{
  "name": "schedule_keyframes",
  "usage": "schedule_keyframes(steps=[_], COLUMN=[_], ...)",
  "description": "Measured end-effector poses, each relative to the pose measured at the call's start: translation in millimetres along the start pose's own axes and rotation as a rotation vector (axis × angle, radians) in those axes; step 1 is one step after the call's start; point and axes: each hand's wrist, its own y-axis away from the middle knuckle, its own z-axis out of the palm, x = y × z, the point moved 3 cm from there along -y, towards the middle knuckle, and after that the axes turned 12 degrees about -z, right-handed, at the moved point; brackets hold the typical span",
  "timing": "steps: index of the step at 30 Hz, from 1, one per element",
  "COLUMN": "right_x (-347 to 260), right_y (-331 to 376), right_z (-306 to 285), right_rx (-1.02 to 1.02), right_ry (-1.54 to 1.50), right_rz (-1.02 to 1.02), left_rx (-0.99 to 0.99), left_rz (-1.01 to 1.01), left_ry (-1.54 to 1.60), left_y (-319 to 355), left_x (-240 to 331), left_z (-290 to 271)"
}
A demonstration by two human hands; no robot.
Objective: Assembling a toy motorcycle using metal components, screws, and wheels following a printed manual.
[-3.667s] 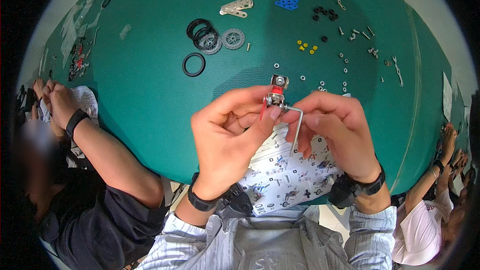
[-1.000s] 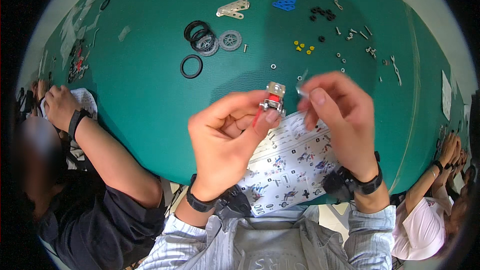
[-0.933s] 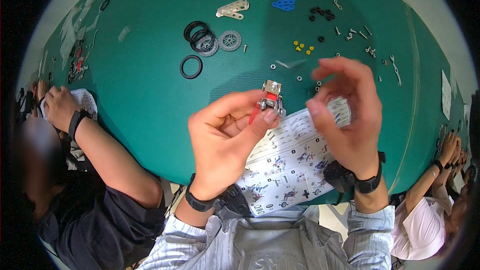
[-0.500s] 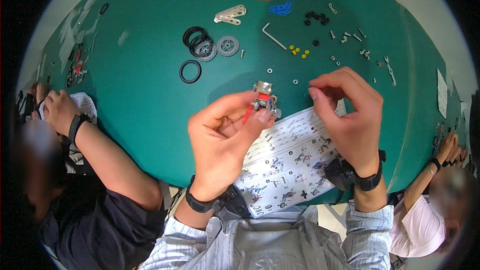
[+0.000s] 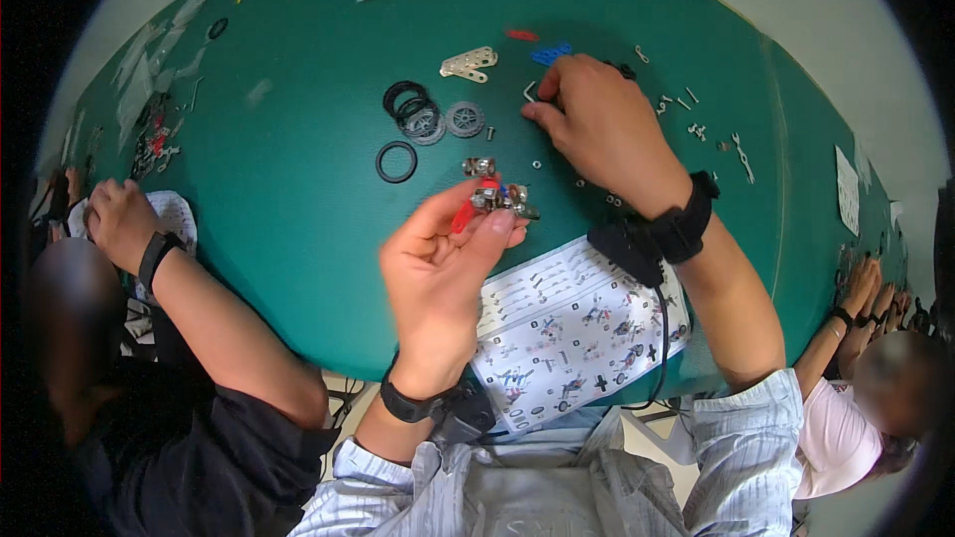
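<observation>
My left hand holds a small red and metal assembly above the green table, pinched between thumb and fingers. My right hand is stretched forward, fingers down on the table among small loose parts, right beside a bent metal hex key. Whether its fingers hold anything is hidden. A printed instruction sheet lies at the near table edge under my right forearm.
Black rubber tyres and grey wheels lie left of my right hand, a loose black ring nearer. A perforated metal plate, red and blue pieces and small screws sit farther back. Another person's arm rests at the left; other people's hands are at the right edge.
My right hand has left the assembly, set the hex key down on the table and reached forward to the loose parts. My left hand keeps holding the assembly.
</observation>
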Motion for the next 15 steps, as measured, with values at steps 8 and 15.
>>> schedule_keyframes(steps=[8, 15], right_x=[-22.8, -49.3], right_y=[-5.5, 50.9], right_z=[-3.9, -55.9], right_rx=[-0.037, -0.017], right_ry=[0.146, -0.916], right_rz=[-0.228, 0.324], left_rx=[-0.004, -0.035], left_rz=[0.0, -0.037], left_ry=[-0.014, -0.007], left_y=[0.6, 2.2], left_x=[0.2, 1.0], left_z=[-6.0, -2.0])
